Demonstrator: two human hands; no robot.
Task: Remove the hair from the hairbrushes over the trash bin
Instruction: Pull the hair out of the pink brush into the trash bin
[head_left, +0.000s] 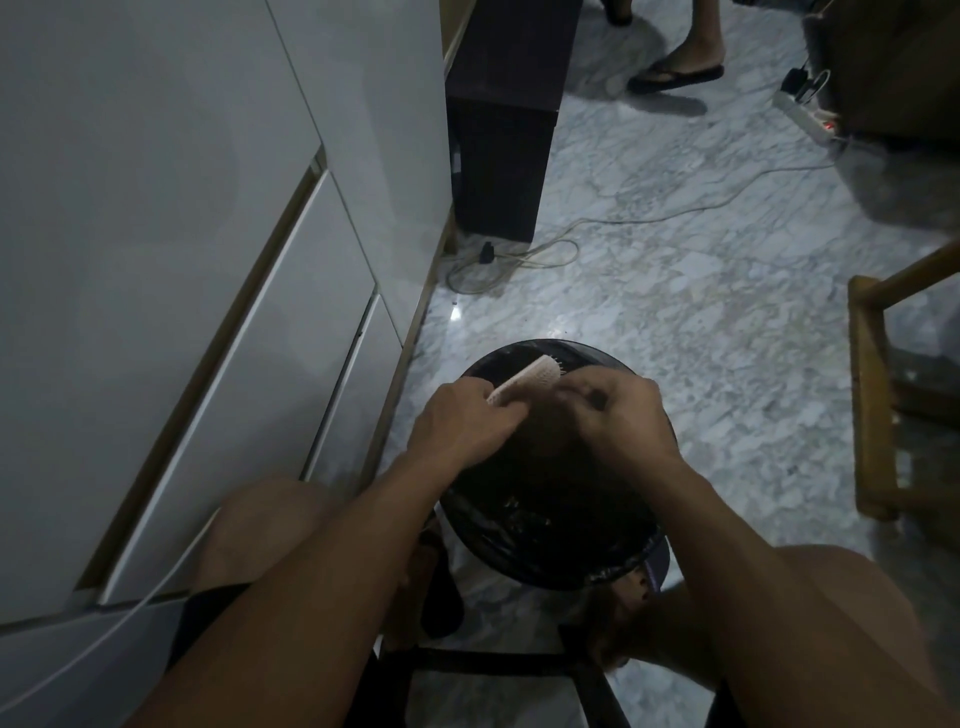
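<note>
Both hands work a pale hairbrush (530, 378) above a black-lined trash bin (561, 540).
Left hand (462, 421) grips its handle; right hand (613, 410) pinches at the bristles. Marble floor (675, 291), white cabinets (182, 260) left, wooden chair (878, 395) right.

- 1 trash bin (524, 540), round, black liner, on the floor
- 1 hairbrush (524, 380), pale, over the trash bin's far rim
- 2 hands over the trash bin: left hand (462, 418), right hand (618, 413)
- 2 bare knees on the near side of the trash bin, one to each side
- 1 dark cabinet (498, 156), beyond the trash bin
- 1 pale cord (524, 254) looped on the floor beyond the trash bin
- 1 power strip (810, 120), far right of the trash bin
- 1 foot in a black flip-flop (675, 75), well beyond the trash bin; a second foot partly cut off at the top edge
- 1 wooden frame (878, 395), right of the trash bin
- 3 white drawer fronts (270, 364), left of the trash bin
</note>
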